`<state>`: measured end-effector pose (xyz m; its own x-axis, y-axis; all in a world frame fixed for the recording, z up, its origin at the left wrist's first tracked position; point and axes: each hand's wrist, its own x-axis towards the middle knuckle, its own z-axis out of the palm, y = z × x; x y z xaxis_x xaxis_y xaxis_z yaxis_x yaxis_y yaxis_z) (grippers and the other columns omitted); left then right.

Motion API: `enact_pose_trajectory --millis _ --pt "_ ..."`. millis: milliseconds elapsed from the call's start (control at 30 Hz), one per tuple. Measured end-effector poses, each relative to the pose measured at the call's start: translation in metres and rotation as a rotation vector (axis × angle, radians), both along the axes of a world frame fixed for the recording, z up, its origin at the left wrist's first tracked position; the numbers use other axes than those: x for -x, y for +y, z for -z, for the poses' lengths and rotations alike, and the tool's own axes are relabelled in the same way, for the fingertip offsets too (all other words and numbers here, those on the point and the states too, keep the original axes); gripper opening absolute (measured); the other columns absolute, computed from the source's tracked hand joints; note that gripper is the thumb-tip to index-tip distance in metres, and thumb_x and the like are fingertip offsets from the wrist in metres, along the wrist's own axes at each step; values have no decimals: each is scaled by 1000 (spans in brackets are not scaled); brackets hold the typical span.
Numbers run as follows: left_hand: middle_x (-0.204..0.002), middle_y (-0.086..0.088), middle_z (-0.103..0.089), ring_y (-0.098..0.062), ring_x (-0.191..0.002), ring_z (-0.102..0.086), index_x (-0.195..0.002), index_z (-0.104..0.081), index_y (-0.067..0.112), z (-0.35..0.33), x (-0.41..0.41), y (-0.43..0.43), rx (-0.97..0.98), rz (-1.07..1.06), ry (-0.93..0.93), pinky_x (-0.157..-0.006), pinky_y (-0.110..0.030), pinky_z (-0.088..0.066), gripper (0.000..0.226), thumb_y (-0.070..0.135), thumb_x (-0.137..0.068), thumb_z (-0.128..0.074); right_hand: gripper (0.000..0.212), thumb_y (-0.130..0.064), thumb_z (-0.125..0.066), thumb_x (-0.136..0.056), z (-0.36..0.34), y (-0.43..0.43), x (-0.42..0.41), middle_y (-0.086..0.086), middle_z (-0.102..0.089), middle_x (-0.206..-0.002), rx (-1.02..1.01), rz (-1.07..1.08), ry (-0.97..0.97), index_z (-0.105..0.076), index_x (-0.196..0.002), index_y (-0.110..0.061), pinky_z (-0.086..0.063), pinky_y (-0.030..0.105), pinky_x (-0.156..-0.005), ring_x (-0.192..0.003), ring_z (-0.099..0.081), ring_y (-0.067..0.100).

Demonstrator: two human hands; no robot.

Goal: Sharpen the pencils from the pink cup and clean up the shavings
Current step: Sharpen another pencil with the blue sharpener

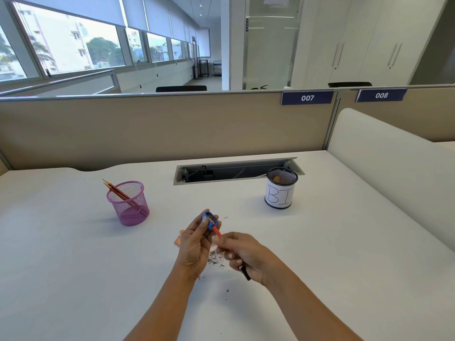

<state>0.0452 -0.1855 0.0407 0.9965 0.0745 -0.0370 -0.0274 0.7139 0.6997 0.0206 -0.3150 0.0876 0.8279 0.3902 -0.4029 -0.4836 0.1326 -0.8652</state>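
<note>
**One pencil in the sharpener, two waiting in the cup**

I see two bare hands over the white worktop [73, 267]. My left hand [197, 244] holds the blue sharpener [209, 220]. Its grip is pinched on the sharpener, thumb on one side and fingers on the other. I think it holds it up off the worktop so the hole faces the other hand.

My right hand [242, 254] holds a red pencil [218, 231]. Its grip is closed around the pencil, near the middle. The tip sits inside the sharpener. The dark back end sticks out below the hand. I think the hand holds it close to the sharpener so the pencil does not bend or snap when it turns.

The shavings [215, 258] lie on the worktop right under the hands. A few orange curls [179, 238] lie just left of the left hand.

The pink cup [129, 204] stands well off to the left. Two pencils [118, 191] lean in it, tips up. They look sharp already, but I am not sure.

The black bin [280, 188] stands to the right, with something orange inside. I think the shavings go there at the end.
</note>
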Motion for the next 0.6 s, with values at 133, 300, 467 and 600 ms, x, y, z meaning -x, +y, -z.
enact_pose_trajectory --millis 133,300,467,600 --pt "-77 -10 -73 -17 -73 -71 -75 -76 12 3 -4 2 -10 -38 10 -64 -23 -58 65 34 -16 -95 17 -13 -68 -83 7 2 0 8 -63 -67 388 135 -425 -58 -70 -14 -42 17 -42 -44 -52 8" --pt "-80 -9 -74 -16 -76 -71 -87 -70 8 1 -4 1 -44 -88 -4 -65 -21 -57 59 23 -34 -92 31 -32 -46 -95 21 9 6 4 -55 -76 1041 217 -977 -66 -87 -9 -35 26 -58 -66 -50 20" --pt "-82 -9 -72 -15 -75 -71 -88 -71 10 -3 -1 -1 -40 -79 -22 -69 -22 -58 19 9 -69 -69 34 -33 -37 -99 21 15 5 -5 -40 -70 990 188 -934 -58 -82 -12 -36 27 -63 -71 -43 18" --pt "-85 -8 -74 -17 -82 -71 -82 -76 16 -3 -4 1 -71 -66 -28 -71 -23 -58 47 30 -39 -90 40 -30 -48 -96 17 17 3 -5 -35 -49 784 232 -808 -49 -61 -10 -48 32 -55 -53 -43 21"
